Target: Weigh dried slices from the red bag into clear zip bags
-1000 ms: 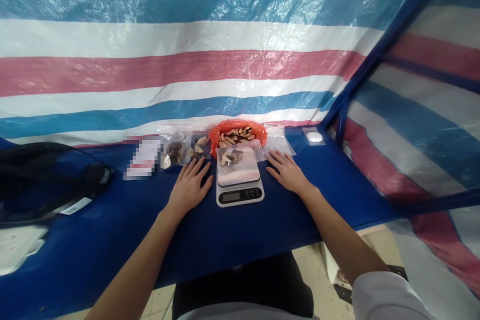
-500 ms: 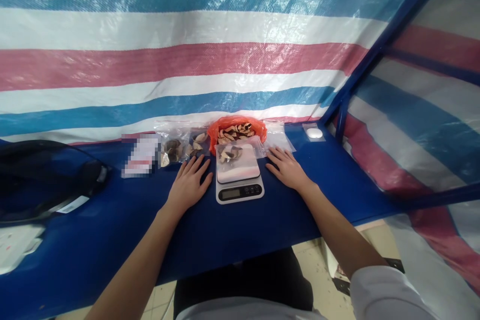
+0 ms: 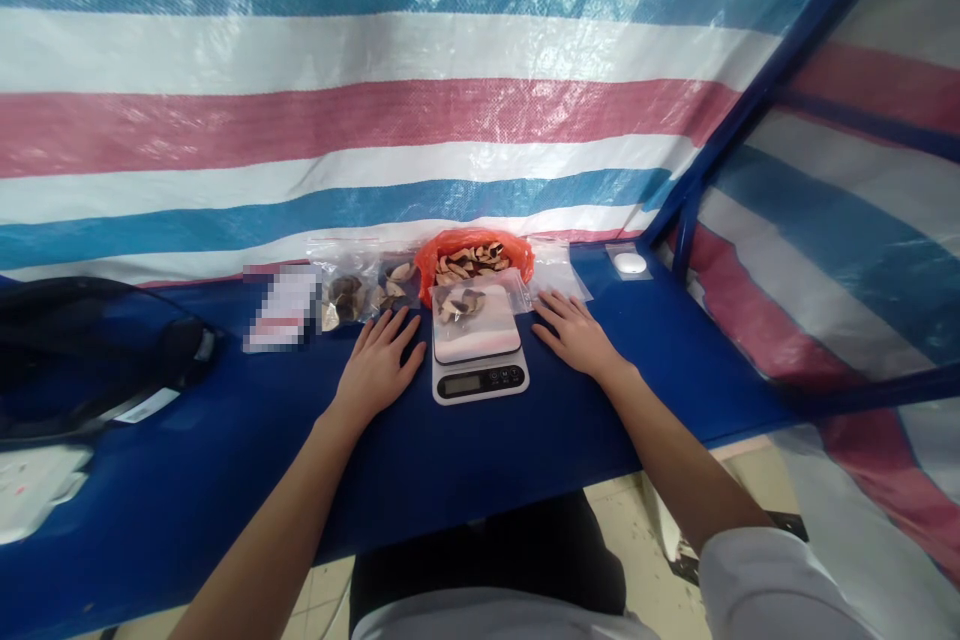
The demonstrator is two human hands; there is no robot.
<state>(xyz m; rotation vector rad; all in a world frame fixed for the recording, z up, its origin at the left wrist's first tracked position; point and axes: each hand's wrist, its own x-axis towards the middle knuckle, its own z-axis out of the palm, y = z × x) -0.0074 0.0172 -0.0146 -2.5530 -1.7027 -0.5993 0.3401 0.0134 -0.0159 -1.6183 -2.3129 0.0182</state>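
Note:
My left hand (image 3: pixel 382 363) lies flat on the blue table, fingers apart, just left of a white kitchen scale (image 3: pixel 480 390). On the other side my right hand (image 3: pixel 576 332) rests palm down, its fingertips by some clear plastic bags (image 3: pixel 559 270). Neither hand holds anything. A clear bag with a few dried, sliced brown pieces (image 3: pixel 463 303), possibly mushroom, lies on the scale's plate. Behind the scale stands an open orange plastic bag (image 3: pixel 429 265) full of similar slices (image 3: pixel 472 263). Filled clear bags (image 3: pixel 346 295) lie beyond my left fingertips. The scale's display is too faint to read.
A blurred-out packet or card (image 3: pixel 283 310) lies left of the filled bags. Farther left are a black headset-like item (image 3: pixel 187 355) and a white device (image 3: pixel 37 490). A small white object (image 3: pixel 629 264) sits at the back right. Striped sheeting (image 3: pixel 375 120) hangs behind the blue table (image 3: pixel 465 480).

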